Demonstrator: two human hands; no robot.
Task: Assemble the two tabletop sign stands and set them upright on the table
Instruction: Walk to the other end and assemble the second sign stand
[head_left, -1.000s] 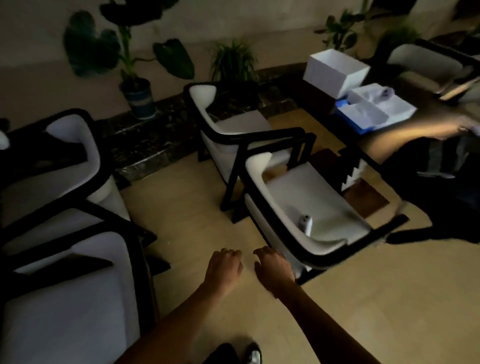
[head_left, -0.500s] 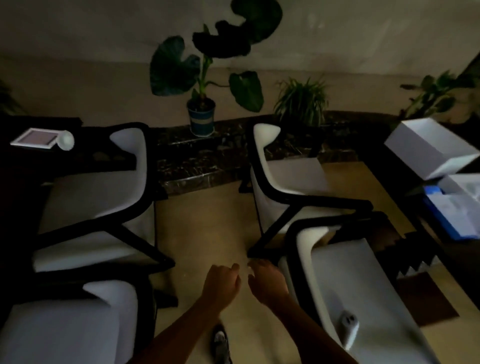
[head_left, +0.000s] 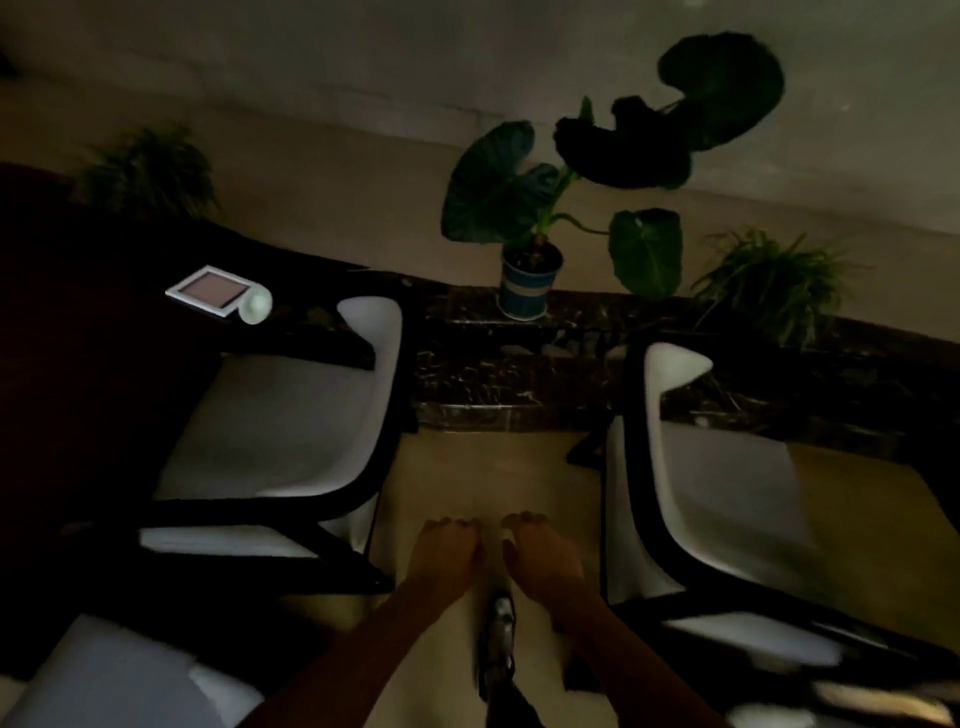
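Observation:
The room is dim. On a dark table (head_left: 93, 322) at the left lies a flat white-framed sign panel (head_left: 210, 290) with a small white round base piece (head_left: 254, 306) touching its right corner. My left hand (head_left: 447, 551) and my right hand (head_left: 540, 556) hang side by side over the tan floor between two chairs, both with fingers curled into loose fists and nothing visible in them. They are far from the sign parts.
A white chair with a black frame (head_left: 291, 431) stands left of my hands, another (head_left: 711, 499) to the right, and a third seat (head_left: 114, 675) at the lower left. A potted plant (head_left: 530, 280) sits on a dark marble ledge (head_left: 519, 364) ahead. My shoe (head_left: 501, 623) shows below my hands.
My view has swung to the left: the table with white boxes has left the frame, and the dark table with the sign panel has moved toward the centre. My hands kept their curled pose.

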